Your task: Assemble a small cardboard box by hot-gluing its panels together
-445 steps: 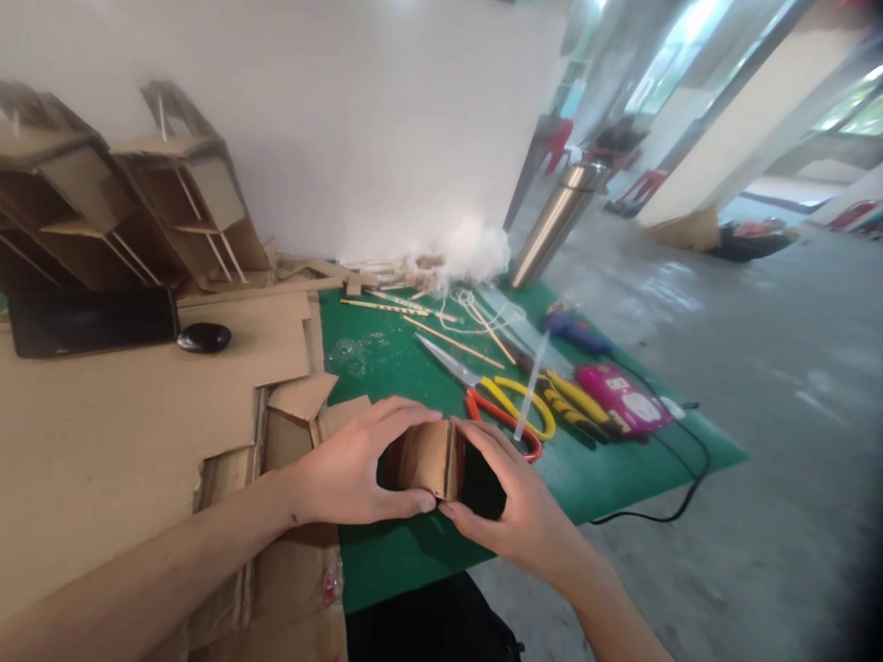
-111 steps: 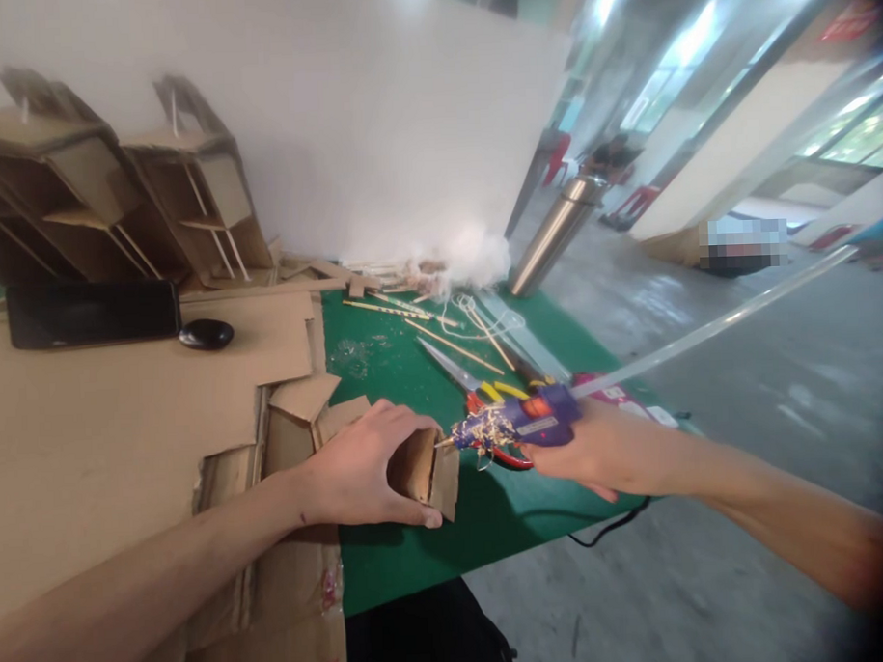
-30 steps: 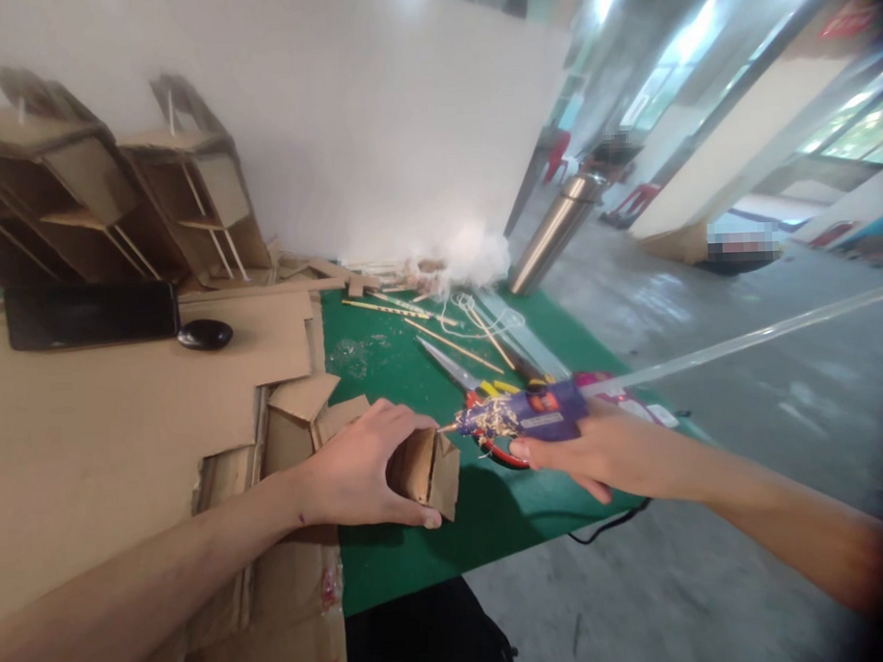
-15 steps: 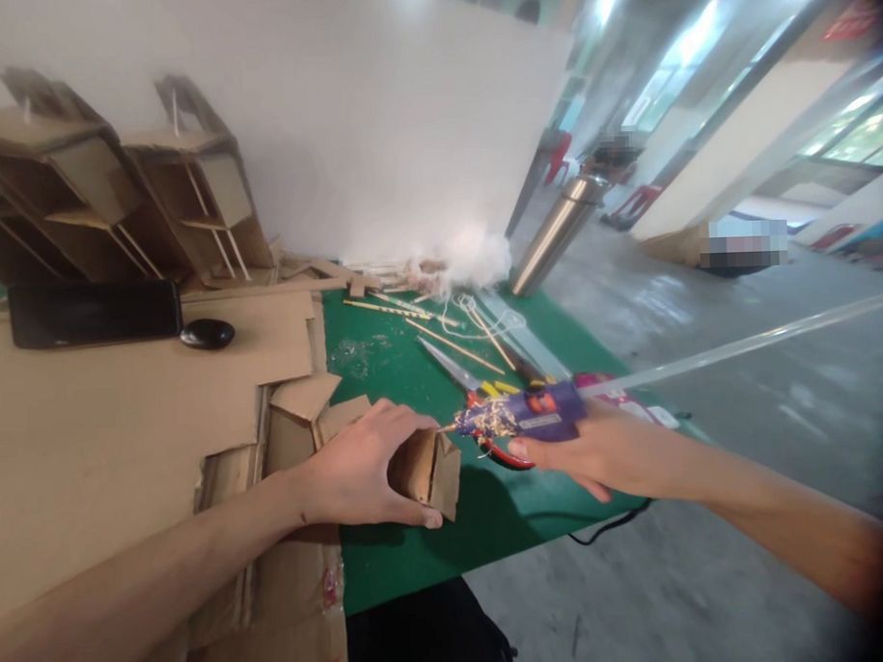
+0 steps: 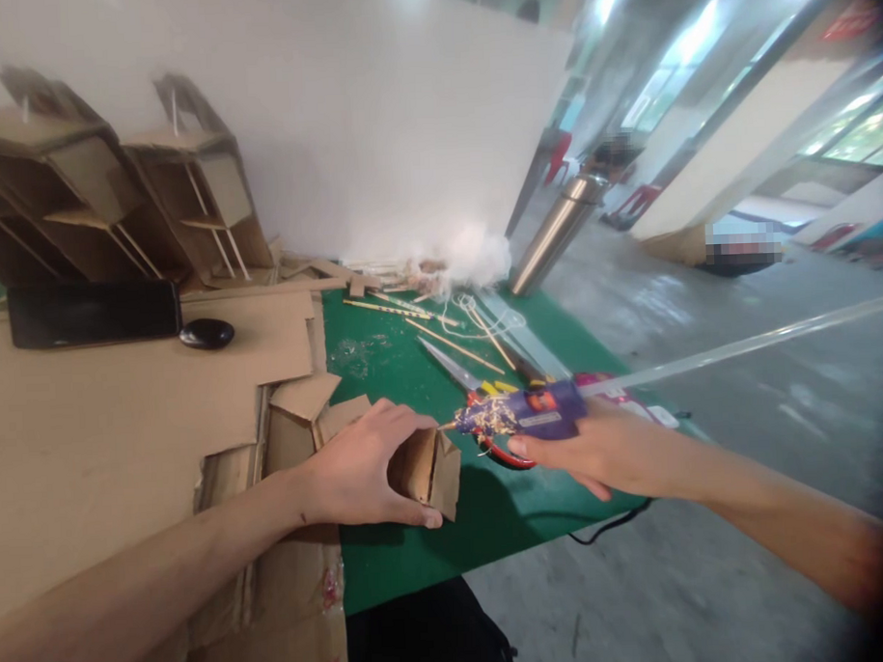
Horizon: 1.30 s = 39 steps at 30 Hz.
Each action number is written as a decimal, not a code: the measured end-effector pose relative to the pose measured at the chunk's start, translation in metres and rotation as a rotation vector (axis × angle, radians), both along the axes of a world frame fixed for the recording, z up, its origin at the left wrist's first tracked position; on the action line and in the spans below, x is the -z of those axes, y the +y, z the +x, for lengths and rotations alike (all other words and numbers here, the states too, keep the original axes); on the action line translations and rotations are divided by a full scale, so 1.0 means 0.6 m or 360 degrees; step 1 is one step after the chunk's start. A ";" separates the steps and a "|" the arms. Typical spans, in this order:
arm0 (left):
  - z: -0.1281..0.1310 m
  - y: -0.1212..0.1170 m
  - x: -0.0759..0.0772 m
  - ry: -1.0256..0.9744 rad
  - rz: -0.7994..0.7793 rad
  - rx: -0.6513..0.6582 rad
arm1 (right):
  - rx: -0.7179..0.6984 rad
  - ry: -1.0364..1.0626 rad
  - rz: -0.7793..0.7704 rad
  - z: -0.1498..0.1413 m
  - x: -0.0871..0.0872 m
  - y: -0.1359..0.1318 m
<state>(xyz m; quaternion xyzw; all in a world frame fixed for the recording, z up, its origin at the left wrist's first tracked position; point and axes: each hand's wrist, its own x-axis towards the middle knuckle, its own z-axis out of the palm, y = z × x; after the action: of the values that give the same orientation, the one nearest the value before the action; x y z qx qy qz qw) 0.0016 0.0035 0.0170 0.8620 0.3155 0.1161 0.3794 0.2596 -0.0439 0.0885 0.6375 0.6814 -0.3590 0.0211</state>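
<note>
My left hand [image 5: 359, 469] is closed around a small folded cardboard piece [image 5: 426, 470] that rests on the green cutting mat [image 5: 392, 371]. A purple glue gun [image 5: 526, 415] sits in my right hand [image 5: 597, 451], gripped and pointing left. Its nozzle tip touches the top edge of the cardboard piece. A long clear glue stick [image 5: 746, 344] juts out of the gun's back toward the right. Dried glue strands cling to the gun's front.
Red and yellow scissors [image 5: 479, 383], wooden sticks [image 5: 448, 336] and white fluff [image 5: 468, 253] lie on the mat. Flat cardboard sheets [image 5: 126, 419], a black phone [image 5: 93, 312] and cardboard shelf models [image 5: 118, 188] fill the left. A steel flask [image 5: 558, 226] stands behind. The gun's cable [image 5: 608, 526] hangs off the mat's edge.
Almost nothing differs over the last second; the gun's nozzle stays at the cardboard's top edge. Long before, both hands held the cardboard with no gun.
</note>
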 end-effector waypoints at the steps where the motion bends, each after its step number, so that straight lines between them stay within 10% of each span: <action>1: 0.000 0.000 0.000 0.0000 -0.0005 -0.0001 | 0.0007 0.0011 0.0003 0.000 0.000 0.000; 28: -0.001 0.001 0.002 -0.0065 -0.0004 -0.0023 | -0.0042 -0.0122 0.0066 0.019 0.010 0.002; 39: -0.001 0.000 0.000 -0.0033 0.0000 -0.0004 | -0.0421 -0.0210 0.0027 0.024 0.003 -0.002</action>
<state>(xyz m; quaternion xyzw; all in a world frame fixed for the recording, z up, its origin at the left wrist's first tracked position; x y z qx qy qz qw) 0.0013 0.0037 0.0170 0.8603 0.3126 0.1255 0.3826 0.2742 -0.0449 0.0865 0.5643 0.7597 -0.3046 0.1075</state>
